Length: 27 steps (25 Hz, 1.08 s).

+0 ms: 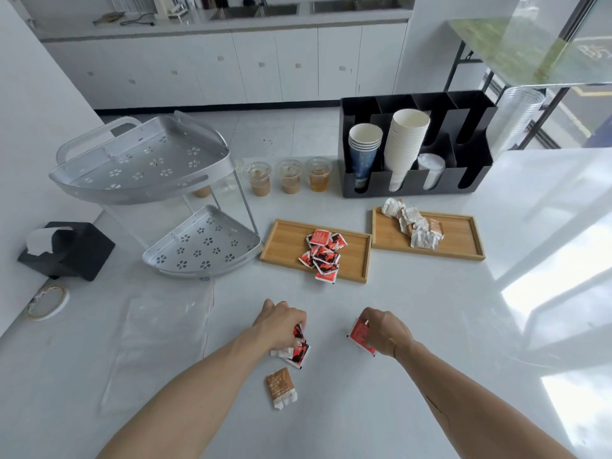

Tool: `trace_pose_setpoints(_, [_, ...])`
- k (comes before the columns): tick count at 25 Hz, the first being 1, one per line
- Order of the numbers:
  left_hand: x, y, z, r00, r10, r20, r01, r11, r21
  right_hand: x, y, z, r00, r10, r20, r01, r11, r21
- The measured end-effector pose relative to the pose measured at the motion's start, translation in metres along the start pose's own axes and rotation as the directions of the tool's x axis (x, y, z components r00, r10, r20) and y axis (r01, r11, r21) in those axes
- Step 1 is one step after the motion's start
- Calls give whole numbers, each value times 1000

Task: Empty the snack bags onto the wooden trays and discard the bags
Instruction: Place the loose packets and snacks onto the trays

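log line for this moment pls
left hand: grips red packets | right hand: pinches red packet | brown packet: loose on table

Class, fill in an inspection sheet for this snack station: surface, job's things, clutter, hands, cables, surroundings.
Surface: white counter, glare at right.
Job's things: left tray holds red packets; right tray holds pale packets; brown packet loose; clear bag flat.
Clutter: tape roll, tissue box, corner rack, three drink cups, cup organizer.
Hands: left hand grips packets; right hand pinches one red packet.
Cables: cord on far counter.
Surroundings: cabinets, sinks.
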State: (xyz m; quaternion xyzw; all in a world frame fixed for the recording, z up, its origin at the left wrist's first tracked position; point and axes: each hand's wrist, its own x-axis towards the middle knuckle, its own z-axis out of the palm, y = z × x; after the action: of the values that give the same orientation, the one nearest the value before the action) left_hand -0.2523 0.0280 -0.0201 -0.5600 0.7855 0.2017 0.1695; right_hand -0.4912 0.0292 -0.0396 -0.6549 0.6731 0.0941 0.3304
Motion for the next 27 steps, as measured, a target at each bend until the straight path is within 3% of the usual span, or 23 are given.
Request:
trace_pose_setpoints(3, [0, 4, -1, 997, 22, 69, -23, 1000, 9, 2, -1, -8, 1000, 0, -14, 0, 1000, -4])
trace_pose_setpoints(6, [2, 9, 3, 988, 36, 147, -57, 988, 142, 3, -1, 0, 1000, -13, 3, 13, 1000, -17])
trace_pose_setpoints(9, [0, 9, 13, 994, 47, 99, -77, 942, 326, 4, -1, 10, 999, -22, 33, 22, 1000, -1])
trace_pose_setpoints(12, [-4, 5, 24, 997, 48, 53, -64, 935, 350, 6, 0, 13, 999, -30, 31, 30, 999, 18])
trace_pose_setpoints(15, [-4, -2, 22, 999, 34, 23, -37, 984, 177, 8, 1, 11, 999, -40, 32, 39, 999, 11])
trace_pose_setpoints(18, [-1, -12, 13, 999, -42, 20, 44, 990, -135, 12, 2, 8, 999, -44, 27, 44, 999, -4])
trace_pose_setpoints(23, [9, -32, -7, 990, -136, 42, 136, 813, -566, 20, 2, -3, 997, -67, 37, 68, 997, -31])
trace_pose_setpoints(27, [20, -44, -23, 985, -158, 66, 162, 729, -665, 30, -1, -24, 996, -86, 22, 87, 996, -32])
